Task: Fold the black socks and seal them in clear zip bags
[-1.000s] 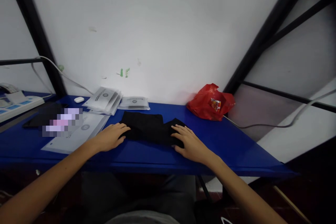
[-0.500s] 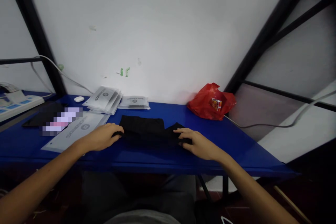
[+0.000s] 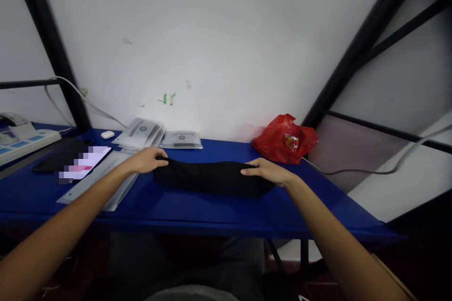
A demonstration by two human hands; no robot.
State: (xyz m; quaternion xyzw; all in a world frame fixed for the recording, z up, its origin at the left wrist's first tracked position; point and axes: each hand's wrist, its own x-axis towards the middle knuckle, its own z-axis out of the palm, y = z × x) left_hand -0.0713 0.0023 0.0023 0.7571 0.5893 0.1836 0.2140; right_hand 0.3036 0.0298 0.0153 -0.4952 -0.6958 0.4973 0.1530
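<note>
A piece of black cloth (image 3: pixel 208 178) stretches between my two hands above the blue tabletop (image 3: pixel 197 211). My left hand (image 3: pixel 150 160) pinches its upper left corner between thumb and fingers. At the other end, my right hand (image 3: pixel 266 170) grips the upper right part, thumb in front. The cloth's top edge runs nearly straight and its lower part hangs toward the table. What kind of garment or cloth it is, I cannot tell. Just left of it lies a large printed zip bag (image 3: pixel 81 190), partly behind my left forearm.
Behind are stacked printed zip bags (image 3: pixel 137 132) and a smaller zip bag (image 3: pixel 181 139). A red plastic bag (image 3: pixel 278 143) sits at the back right by a cable. On the left are a phone (image 3: pixel 100 153), a white earbud case (image 3: pixel 107 135) and a power strip (image 3: pixel 31 143).
Both hands have moved up and away from me, lifting the cloth's edge. The cloth, which lay flat with an uneven outline, now hangs as a wide band between them.
</note>
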